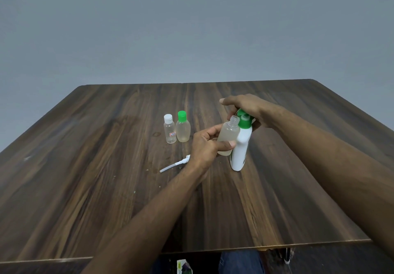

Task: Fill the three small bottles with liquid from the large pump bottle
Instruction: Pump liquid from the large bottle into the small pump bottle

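Observation:
My left hand point(205, 145) grips a small uncapped translucent bottle point(229, 134), tilted slightly, its open neck just under the green pump spout. The large white pump bottle point(239, 147) stands upright on the table right beside it. My right hand point(247, 109) rests on top of the green pump head point(244, 120), fingers curled over it. Two other small bottles stand together to the left: a clear one with a white cap point(170, 129) and a cloudy one with a green cap point(182, 127). Both are closed.
A white sprayer top with a long dip tube point(175, 164) lies on the brown wooden table point(96, 177) just left of my left wrist. A grey wall rises behind the table. Below the near edge show a knee and a small carton.

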Motion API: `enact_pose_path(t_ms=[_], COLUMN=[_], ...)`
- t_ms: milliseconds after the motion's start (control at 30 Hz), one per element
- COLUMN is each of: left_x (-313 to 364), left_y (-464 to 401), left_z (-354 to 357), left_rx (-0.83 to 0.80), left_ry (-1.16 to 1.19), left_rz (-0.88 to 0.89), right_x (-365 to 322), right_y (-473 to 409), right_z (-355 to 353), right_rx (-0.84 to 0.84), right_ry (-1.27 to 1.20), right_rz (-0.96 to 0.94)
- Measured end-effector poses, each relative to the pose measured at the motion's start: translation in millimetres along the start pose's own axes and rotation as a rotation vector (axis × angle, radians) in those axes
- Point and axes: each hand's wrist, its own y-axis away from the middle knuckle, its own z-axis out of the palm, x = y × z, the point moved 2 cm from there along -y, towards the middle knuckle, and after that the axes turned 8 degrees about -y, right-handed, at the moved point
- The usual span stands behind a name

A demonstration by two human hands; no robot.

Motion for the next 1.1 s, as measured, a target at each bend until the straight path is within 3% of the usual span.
enact_pose_path(t_ms=[333,567,833,1100], left_x=[0.3,-0.7,-0.7,-1.3], left_y=[-0.6,0.5,-0.1,0.5], left_z=[0.6,0.9,1.0,0.7], left_rx=[-0.007,-0.003,-0.017,-0.008], left_ry=[0.026,0.023,0.031,0.025], left_rz=[-0.001,0.0,0.0,0.001], right_x=[4.7,-1.3,5.9,-0.4], right_y=[-5.5,-1.4,-7.7,-0.8], right_z=[3.3,-0.9,2.7,-0.2], right_rx=[0.062,-0.008,0.061,0.002], right_ry=[0.031,0.015,0.031,-0.006], right_rz=[-0.027,0.018,-0.016,0.017])
